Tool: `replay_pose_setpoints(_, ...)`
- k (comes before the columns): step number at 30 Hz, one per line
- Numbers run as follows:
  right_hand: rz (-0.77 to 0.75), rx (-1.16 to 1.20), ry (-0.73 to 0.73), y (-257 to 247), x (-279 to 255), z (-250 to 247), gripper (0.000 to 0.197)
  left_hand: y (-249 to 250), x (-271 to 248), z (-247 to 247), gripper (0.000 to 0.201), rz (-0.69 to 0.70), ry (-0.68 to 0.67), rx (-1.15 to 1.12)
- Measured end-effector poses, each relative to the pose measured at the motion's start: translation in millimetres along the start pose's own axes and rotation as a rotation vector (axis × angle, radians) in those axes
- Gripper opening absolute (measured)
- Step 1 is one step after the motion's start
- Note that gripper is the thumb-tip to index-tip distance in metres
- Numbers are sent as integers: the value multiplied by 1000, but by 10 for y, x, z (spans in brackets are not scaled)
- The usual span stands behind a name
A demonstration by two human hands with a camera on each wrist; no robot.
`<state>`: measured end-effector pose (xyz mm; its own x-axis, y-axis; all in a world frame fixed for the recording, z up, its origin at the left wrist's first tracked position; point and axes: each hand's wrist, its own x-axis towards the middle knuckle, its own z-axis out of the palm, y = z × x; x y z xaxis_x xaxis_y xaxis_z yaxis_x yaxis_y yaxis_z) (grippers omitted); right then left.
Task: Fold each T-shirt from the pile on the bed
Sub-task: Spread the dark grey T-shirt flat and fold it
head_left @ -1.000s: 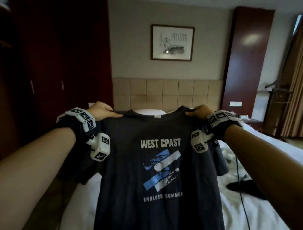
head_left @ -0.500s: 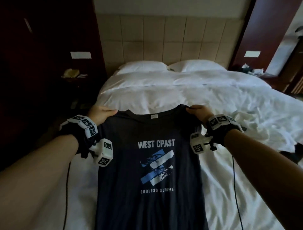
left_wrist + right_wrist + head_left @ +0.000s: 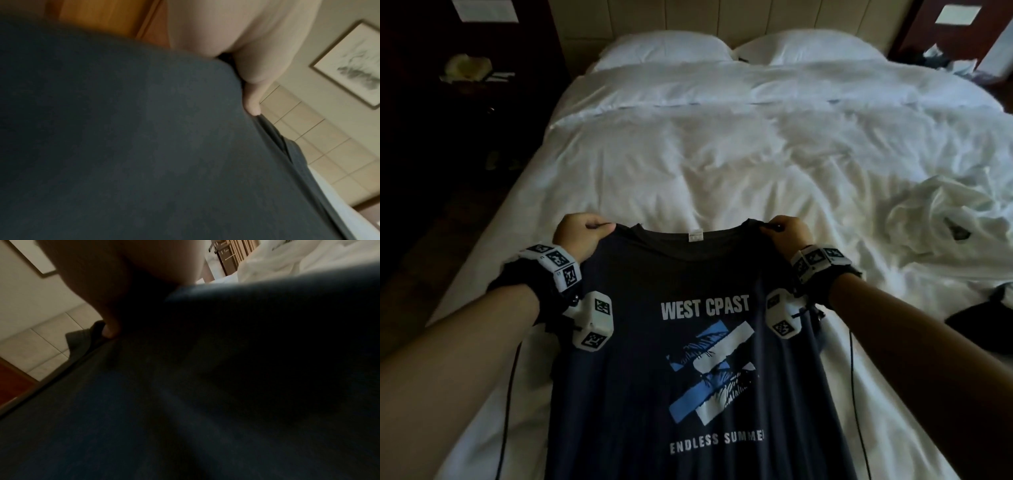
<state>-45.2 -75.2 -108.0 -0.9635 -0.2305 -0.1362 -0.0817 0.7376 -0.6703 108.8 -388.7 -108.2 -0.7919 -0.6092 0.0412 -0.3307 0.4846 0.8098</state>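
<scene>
Since half a second ago the head view has tipped further down: the pillows [image 3: 736, 48] now sit at the very top, at 12 o'clock, less headboard [image 3: 722, 17] shows, and the navy T-shirt [image 3: 698, 359] has come lower over the bed [image 3: 722, 154], its collar a little nearer the white duvet than before. A second ago it was held up high against the wall with the framed picture [image 3: 355, 65] behind it. The grip has not changed. The left hand [image 3: 582, 236] pinches the shirt's left shoulder at about 10 o'clock from the print, fingers curled over the seam; in the left wrist view the thumb [image 3: 252, 100] presses on the cloth edge. The right hand [image 3: 787, 234] pinches the other shoulder at about 2 o'clock, fingers curled likewise, and the right wrist view shows a fingertip [image 3: 110, 331] on the dark fabric. The shirt hangs stretched between the two hands, front side toward the camera, collar with its small white label [image 3: 695, 235] pointing to 12 o'clock toward the pillows, hem running out of view at 6 o'clock; its long axis lies 12 to 6, along the bed. Whether the lower part touches the duvet cannot be told. A crumpled white garment [image 3: 941, 226] lies at 3 o'clock, with dark cloth [image 3: 983, 329] just below it.
</scene>
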Motion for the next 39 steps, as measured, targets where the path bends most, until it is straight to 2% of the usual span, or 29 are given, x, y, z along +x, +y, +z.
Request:
replay_pose_setpoints(9,72,-47,-55,439,271,586,26,-633,105,435,14,-72,-48,56)
replay_pose_setpoints(15,96,-60,-52,469,304,665,26,-712,85,523,19,-96,-47,50)
replay_pose_setpoints(19,114,-65,-80,390,266,611,30,-644,53,370,36,-199,-14,63)
replay_pose_setpoints(24,60,-117,54,88,49,489,37,-638,-108,-48,37,-302,-29,20)
replay_pose_setpoints(28,39,-22,30,-252,-225,512,31,-624,-410,-382,43,-442,-24,-103)
replay_pose_setpoints(31,0,-14,-90,-489,-480,692,28,-679,-720,-541,43,-594,-114,-212)
replay_pose_setpoints(35,-80,-141,-360,-774,-810,1070,36,-774,-1007,-663,43,-767,-299,-313)
replay_pose_setpoints(39,-50,-195,-540,-979,-966,1412,51,-802,-1140,-703,46,-810,-343,-393)
